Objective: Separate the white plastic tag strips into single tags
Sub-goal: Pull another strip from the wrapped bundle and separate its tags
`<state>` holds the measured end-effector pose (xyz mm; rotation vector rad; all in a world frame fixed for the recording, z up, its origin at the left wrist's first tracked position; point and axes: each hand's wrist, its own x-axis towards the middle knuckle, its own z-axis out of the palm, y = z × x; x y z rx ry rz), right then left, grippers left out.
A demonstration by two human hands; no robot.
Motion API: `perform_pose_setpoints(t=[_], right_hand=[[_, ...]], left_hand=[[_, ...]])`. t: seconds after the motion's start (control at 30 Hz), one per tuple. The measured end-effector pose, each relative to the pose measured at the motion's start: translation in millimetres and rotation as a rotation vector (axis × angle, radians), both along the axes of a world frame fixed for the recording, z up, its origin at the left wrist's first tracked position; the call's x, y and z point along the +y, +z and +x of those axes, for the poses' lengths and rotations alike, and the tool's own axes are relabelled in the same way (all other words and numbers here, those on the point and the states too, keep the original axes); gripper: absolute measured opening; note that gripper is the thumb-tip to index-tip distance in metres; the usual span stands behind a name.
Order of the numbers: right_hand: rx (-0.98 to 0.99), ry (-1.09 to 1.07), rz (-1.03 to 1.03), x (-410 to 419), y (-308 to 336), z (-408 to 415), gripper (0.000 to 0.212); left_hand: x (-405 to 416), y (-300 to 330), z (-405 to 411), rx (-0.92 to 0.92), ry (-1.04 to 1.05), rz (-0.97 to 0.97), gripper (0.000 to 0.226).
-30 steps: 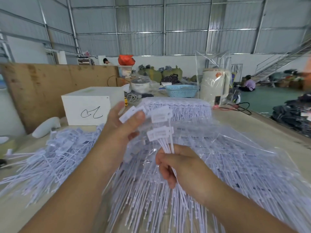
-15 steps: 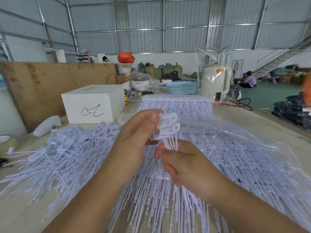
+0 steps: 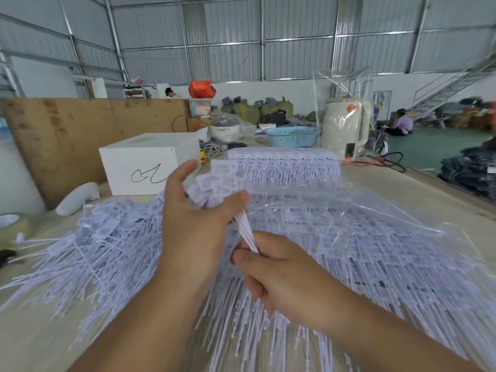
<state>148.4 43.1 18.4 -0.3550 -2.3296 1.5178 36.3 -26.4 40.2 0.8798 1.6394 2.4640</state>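
My left hand [image 3: 196, 224] grips the flat heads of a bunch of white plastic tags [image 3: 218, 186], thumb curled over them. Just below, my right hand [image 3: 279, 275] pinches the thin tails of the same bunch [image 3: 247, 232] between thumb and fingers. Loose single tags [image 3: 88, 245] lie heaped on the table to the left. More tag strips [image 3: 375, 253] lie spread under clear plastic bags on the right, and a neat stack of joined strips [image 3: 284, 165] sits behind.
A white box [image 3: 145, 162] with a scribble stands at the back left, a white handle-shaped object [image 3: 77, 197] beside it. A tape roll [image 3: 13, 224] is at the far left. A blue basket [image 3: 291, 136], a white kettle [image 3: 345, 127] and cables sit behind.
My left hand has closed down over the tag heads and moved lower left, fanning them sideways. My right hand has stayed on the tails, shifting slightly lower.
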Motion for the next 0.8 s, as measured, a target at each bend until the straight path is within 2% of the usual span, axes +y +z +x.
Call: perform_pose_setpoints(t=[0.07,0.1,0.17,0.2,0.23,0.3,0.33,0.37,0.47,0.57,0.63,0.73,0.8], right_hand=[[0.044,-0.021,-0.070,-0.9,2.7,0.8,0.024],[0.071,-0.032,-0.115,-1.3,5.2,1.4,0.028],[0.111,-0.068,-0.193,-0.4,8.0,1.8,0.047],[0.102,-0.087,-0.239,1.1,7.9,1.7,0.052],[0.075,-0.097,-0.278,1.9,8.3,2.2,0.053],[0.010,-0.070,-0.293,3.4,8.4,3.2,0.045],[-0.011,-0.045,-0.254,4.2,7.6,3.5,0.041],[-0.026,-0.018,-0.197,3.8,7.6,3.8,0.037],[-0.033,0.045,-0.095,2.9,8.7,4.5,0.022],[-0.066,0.023,0.045,7.2,8.5,7.6,0.023],[-0.062,-0.034,0.180,12.4,7.0,9.7,0.020],[-0.069,-0.090,0.371,19.3,3.7,10.4,0.017],[-0.081,-0.109,0.483,20.6,1.6,10.0,0.013]], left_hand=[[0.6,-0.6,4.9,-0.144,-0.111,0.094,0.079],[1.9,-2.8,7.7,-0.185,-0.216,0.110,0.072],[4.1,-5.0,20.0,-0.241,-0.405,0.032,0.055],[5.0,-6.1,23.5,-0.231,-0.441,-0.040,0.057],[5.3,-7.8,25.6,-0.179,-0.433,-0.116,0.056],[6.6,-7.4,28.5,-0.049,-0.348,-0.222,0.020],[6.2,-6.6,28.1,-0.013,-0.329,-0.249,0.014],[5.0,-5.0,26.0,0.005,-0.307,-0.268,0.022],[-2.2,2.8,7.3,0.071,-0.122,-0.260,0.026],[-14.4,10.1,-23.2,0.112,0.106,-0.279,0.025],[-19.0,8.8,-41.2,0.241,0.225,-0.497,0.029],[-19.8,-3.7,-55.5,0.473,0.366,-1.018,0.026],[-19.6,-6.8,-53.4,0.537,0.407,-1.192,0.022]])
